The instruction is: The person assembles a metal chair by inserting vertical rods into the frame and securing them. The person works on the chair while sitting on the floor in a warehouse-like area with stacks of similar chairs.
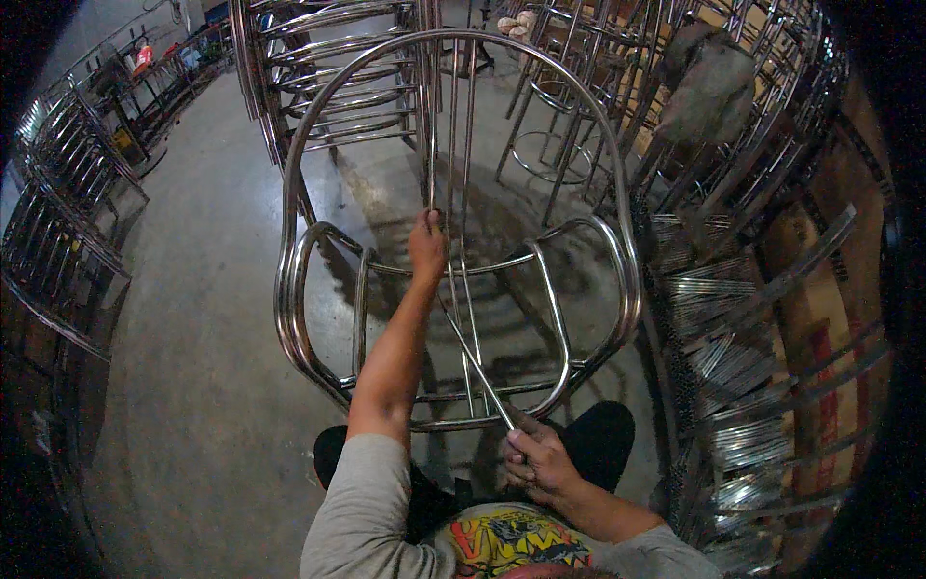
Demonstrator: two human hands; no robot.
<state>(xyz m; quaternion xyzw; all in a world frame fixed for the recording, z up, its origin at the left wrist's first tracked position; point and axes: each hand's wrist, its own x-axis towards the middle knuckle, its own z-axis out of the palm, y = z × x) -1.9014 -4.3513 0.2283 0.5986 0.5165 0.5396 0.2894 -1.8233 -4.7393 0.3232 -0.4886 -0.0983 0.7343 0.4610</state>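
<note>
In front of me stands a shiny metal chair frame [629,280] of bent tubes, with a tall rounded back hoop and looped arms. Several long, thin rods [466,183] run down its middle. My left hand [427,246], arm stretched forward, is closed around a thin upright metal rod [432,174] inside the hoop. Lower down and to the right, my right hand [535,458] grips the near end of a slanting metal rod [487,383]. This rod runs up and leftward behind my left forearm. Whether both hands hold the same rod, I cannot tell.
Stacked metal tube frames [338,72] stand beyond the hoop. Metal stools [555,154] are at the far right, beside a grey cloth [709,87]. Bundles of metal rods [743,454] lie along the right. More frames [72,183] line the left, above a concrete floor [203,289].
</note>
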